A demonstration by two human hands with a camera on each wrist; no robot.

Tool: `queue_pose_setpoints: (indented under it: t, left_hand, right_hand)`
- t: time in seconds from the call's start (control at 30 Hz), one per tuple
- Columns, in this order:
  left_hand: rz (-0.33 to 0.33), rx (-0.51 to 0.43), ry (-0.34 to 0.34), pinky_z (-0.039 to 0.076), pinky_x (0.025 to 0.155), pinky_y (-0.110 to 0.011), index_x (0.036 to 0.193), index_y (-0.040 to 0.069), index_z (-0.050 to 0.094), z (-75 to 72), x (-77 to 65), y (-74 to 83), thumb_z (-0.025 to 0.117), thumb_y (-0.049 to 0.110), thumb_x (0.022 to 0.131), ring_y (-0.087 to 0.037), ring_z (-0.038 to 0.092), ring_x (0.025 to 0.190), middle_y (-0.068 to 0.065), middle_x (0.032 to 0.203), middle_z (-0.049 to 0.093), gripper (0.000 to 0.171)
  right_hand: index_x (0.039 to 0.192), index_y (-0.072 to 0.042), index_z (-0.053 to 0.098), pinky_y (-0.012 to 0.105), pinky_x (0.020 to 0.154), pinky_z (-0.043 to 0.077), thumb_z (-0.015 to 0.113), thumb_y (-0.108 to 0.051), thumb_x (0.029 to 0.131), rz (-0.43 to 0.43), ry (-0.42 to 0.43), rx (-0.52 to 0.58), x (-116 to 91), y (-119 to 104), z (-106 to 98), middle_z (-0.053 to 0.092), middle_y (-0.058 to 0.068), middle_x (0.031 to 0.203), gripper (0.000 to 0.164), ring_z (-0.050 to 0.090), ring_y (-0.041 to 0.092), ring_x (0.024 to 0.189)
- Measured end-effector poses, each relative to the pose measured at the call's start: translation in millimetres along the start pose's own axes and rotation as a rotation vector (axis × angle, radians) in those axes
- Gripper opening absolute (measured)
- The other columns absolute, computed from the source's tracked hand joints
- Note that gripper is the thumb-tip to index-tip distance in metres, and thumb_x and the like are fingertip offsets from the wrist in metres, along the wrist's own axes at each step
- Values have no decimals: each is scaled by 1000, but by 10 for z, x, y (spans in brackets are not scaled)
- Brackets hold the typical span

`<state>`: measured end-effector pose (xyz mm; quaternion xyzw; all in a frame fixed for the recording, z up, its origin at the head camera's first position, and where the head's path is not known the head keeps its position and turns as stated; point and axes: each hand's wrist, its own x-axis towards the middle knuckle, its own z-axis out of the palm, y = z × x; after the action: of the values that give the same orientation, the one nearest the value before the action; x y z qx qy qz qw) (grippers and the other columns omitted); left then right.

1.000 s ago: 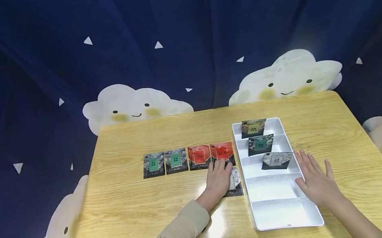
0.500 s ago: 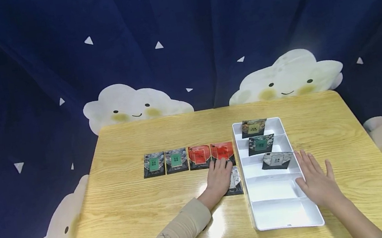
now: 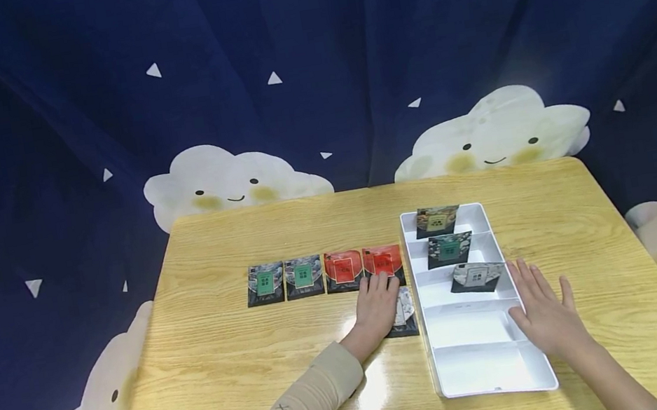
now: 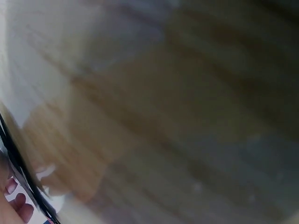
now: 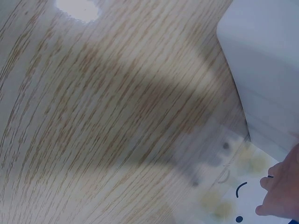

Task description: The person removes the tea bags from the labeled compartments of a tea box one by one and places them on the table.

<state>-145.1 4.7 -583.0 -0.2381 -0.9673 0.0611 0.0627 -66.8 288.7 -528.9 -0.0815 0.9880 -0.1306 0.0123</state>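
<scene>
My left hand (image 3: 377, 307) lies over a black sachet with a pale label (image 3: 404, 314), covering its left part. Its fingertips reach the lower edge of a red-label sachet (image 3: 383, 265). In the left wrist view, fingers (image 4: 23, 212) show small at the lower left beside a dark sachet edge (image 4: 21, 165). My right hand (image 3: 547, 315) rests at the right side of a white divided tray (image 3: 496, 378), fingers extended and thumb by the rim. Three sachets lean in the tray's far compartments: yellow-label (image 3: 436, 221), green-label (image 3: 448, 250) and pale-label (image 3: 476, 277).
Another red-label sachet (image 3: 343, 271) and two green-label sachets, one nearer (image 3: 303, 277) and one at the far left (image 3: 264, 284), lie flat in a row on the wooden table (image 3: 233, 375). A dark blue curtain (image 3: 307, 59) with clouds hangs behind.
</scene>
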Motion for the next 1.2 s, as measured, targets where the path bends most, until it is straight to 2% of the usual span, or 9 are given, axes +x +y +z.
queue_pose_setpoints:
  t: [0.17, 0.37, 0.67, 0.77, 0.9, 1.2]
  left_hand:
    - [-20, -22, -3, 32, 92, -37, 104, 21, 44, -21, -1, -13, 41, 23, 93, -18, 40, 95, 1, 100, 40, 11]
    - [-38, -54, 50, 33, 88, -37, 100, 19, 44, -123, 28, -36, 40, 31, 96, -19, 40, 91, 0, 97, 40, 13]
    - [-48, -97, 156, 31, 87, -37, 106, 20, 49, -429, 182, -33, 44, 32, 93, -18, 42, 94, 1, 99, 45, 19]
    - [-26, -90, 169, 31, 86, -36, 113, 21, 50, -542, 223, 20, 42, 35, 94, -16, 42, 95, 1, 103, 47, 25]
    - [14, -81, 125, 31, 90, -37, 121, 23, 48, -657, 273, 134, 34, 39, 96, -15, 42, 98, 2, 111, 46, 32]
    - [114, -65, 141, 31, 91, -34, 122, 25, 45, -717, 393, 418, 35, 42, 95, -12, 41, 103, 4, 114, 45, 33]
  right_hand:
    - [146, -10, -5, 59, 100, -15, 34, -24, 93, 4, -5, 0, -2, 2, 2, 3, 19, 151, 68, -9, 30, 138]
    - [146, -11, -6, 60, 100, -15, 35, -23, 93, 7, -13, 3, -10, -3, 5, 3, 19, 151, 69, -9, 31, 138]
    - [146, -10, -5, 59, 100, -15, 34, -23, 92, 7, -10, -7, -11, -4, 9, 2, 19, 151, 68, -8, 31, 138]
    - [146, -10, -5, 60, 100, -14, 34, -23, 92, 7, -9, -11, -11, -9, 3, 4, 20, 150, 68, -8, 32, 138]
    - [146, -10, -5, 59, 100, -14, 34, -23, 93, 5, -7, -12, -8, -12, -4, 7, 21, 150, 68, -8, 31, 138]
    - [146, -10, -5, 59, 100, -15, 34, -23, 93, -1, -8, -5, 2, -3, -6, 0, 18, 151, 68, -10, 30, 138]
